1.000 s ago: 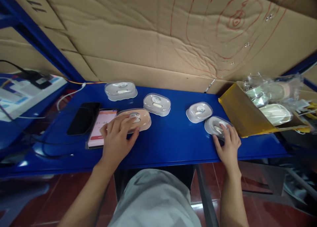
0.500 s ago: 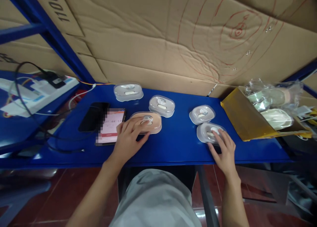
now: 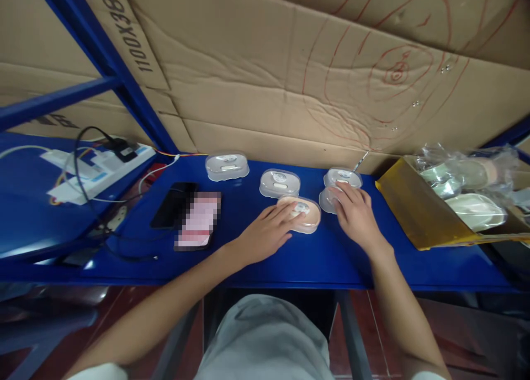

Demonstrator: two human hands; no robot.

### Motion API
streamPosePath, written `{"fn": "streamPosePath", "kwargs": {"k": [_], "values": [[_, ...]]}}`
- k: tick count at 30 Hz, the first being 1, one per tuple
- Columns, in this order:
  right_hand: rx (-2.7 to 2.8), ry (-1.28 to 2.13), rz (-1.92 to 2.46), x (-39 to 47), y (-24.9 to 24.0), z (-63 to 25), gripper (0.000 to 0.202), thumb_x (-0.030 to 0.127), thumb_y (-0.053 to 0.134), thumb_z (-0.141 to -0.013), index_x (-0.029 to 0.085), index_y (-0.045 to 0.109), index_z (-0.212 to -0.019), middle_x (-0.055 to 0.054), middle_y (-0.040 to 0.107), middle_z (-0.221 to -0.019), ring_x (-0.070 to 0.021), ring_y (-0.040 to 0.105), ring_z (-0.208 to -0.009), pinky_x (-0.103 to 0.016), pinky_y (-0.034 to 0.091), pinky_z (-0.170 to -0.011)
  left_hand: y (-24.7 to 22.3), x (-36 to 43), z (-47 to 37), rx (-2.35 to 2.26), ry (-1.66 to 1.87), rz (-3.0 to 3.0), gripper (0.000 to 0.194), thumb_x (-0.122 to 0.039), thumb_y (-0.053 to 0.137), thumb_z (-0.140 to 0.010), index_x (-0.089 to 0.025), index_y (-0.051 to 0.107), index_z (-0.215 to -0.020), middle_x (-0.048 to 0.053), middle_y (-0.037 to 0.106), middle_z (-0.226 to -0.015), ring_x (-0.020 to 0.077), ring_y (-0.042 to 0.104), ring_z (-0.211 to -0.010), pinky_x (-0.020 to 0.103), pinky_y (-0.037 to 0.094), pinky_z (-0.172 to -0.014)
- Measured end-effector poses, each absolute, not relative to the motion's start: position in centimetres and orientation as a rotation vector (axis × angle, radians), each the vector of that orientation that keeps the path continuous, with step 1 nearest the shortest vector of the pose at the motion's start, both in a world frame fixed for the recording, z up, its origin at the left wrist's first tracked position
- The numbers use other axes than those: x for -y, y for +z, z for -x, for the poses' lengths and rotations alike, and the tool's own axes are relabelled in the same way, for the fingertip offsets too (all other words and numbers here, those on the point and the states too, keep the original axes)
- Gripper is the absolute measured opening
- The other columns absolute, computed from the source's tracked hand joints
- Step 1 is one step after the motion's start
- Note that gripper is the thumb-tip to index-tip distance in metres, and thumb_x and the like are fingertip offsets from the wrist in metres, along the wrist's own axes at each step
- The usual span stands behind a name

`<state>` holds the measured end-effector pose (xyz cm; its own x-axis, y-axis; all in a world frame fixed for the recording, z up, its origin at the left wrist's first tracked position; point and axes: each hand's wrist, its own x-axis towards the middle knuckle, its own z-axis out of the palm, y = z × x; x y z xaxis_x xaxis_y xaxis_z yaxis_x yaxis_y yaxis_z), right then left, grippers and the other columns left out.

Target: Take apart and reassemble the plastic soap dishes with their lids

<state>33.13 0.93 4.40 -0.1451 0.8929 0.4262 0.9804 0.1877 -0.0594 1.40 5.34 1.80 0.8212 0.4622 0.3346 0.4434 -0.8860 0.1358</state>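
Several oval clear-plastic packages lie on the blue table. My left hand (image 3: 265,231) rests flat with fingers spread on the left part of a peach-coloured package (image 3: 308,217). My right hand (image 3: 356,214) lies over a whitish package (image 3: 327,200), its fingers apart and partly hiding it. Just behind that one, touching or nearly so, is another whitish package (image 3: 343,175). A further whitish package (image 3: 280,184) sits behind the peach one, and one more (image 3: 227,167) is at the back left.
Two phones, one dark (image 3: 171,205) and one lit (image 3: 201,220), lie on the left near cables and a white power strip (image 3: 101,173). An open cardboard box (image 3: 414,209) with wrapped items stands right. A cardboard sheet (image 3: 248,65) rises behind the blue table (image 3: 265,269).
The peach package has moved right under my left hand. My right hand and its package have shifted back and left, up against the package behind. The camera view has shifted slightly.
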Motion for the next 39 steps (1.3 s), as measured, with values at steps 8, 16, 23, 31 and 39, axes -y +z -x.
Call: {"fn": "streamPosePath", "kwargs": {"k": [8, 16, 23, 31, 39], "values": [[2.328, -0.168, 1.306, -2.0, 3.7, -26.8, 0.042, 0.046, 0.056, -0.111, 0.025, 0.061, -0.147, -0.012, 0.069, -0.148, -0.0317, 0.061, -0.139, -0.053, 0.041, -0.119, 3.3, -11.7, -2.0, -0.946, 0.734, -2.804, 0.066, -0.007, 0.041, -0.101, -0.02, 0.04, -0.165, 0.016, 0.037, -0.175, 0.0322, 0.036, -0.163, 0.056, 0.039, -0.128], [2.434, -0.042, 1.446, -3.5, 3.9, -30.4, 0.031, 0.034, 0.064, -0.102, 0.026, 0.066, -0.132, -0.013, 0.07, -0.14, -0.0354, 0.061, -0.136, -0.058, 0.042, -0.117, 2.4, -12.6, -0.8, -1.22, 0.653, -2.687, 0.042, -0.031, 0.075, -0.095, -0.021, 0.065, -0.134, 0.018, 0.06, -0.148, 0.0394, 0.053, -0.144, 0.063, 0.031, -0.128], [2.282, 0.305, 1.455, -7.5, 5.3, -33.8, 0.036, 0.051, 0.06, -0.105, 0.027, 0.067, -0.131, -0.01, 0.075, -0.13, -0.0307, 0.072, -0.116, -0.046, 0.058, -0.099, 2.9, -13.0, -0.5, -1.3, 0.737, -2.466, 0.035, -0.043, 0.075, -0.096, -0.025, 0.06, -0.122, 0.008, 0.065, -0.133, 0.0287, 0.067, -0.122, 0.044, 0.057, -0.103], [2.182, 0.022, 1.473, -8.1, 2.6, -32.0, 0.032, 0.036, 0.051, -0.109, 0.022, 0.076, -0.123, -0.014, 0.076, -0.132, -0.0342, 0.068, -0.127, -0.056, 0.05, -0.111, 1.6, -15.2, -1.0, -1.467, 0.799, -2.362, 0.031, -0.038, 0.068, -0.1, -0.021, 0.06, -0.125, 0.014, 0.066, -0.133, 0.0327, 0.066, -0.125, 0.05, 0.054, -0.105], [2.483, -0.079, 1.488, -5.7, 2.6, -29.9, 0.045, 0.054, 0.066, -0.104, 0.02, 0.073, -0.133, -0.017, 0.073, -0.138, -0.0403, 0.068, -0.128, -0.058, 0.051, -0.105, 1.6, -12.6, -1.9, -1.347, 0.741, -2.625, 0.04, -0.041, 0.064, -0.104, -0.021, 0.066, -0.139, 0.018, 0.058, -0.154, 0.0396, 0.053, -0.145, 0.059, 0.037, -0.121]]}}
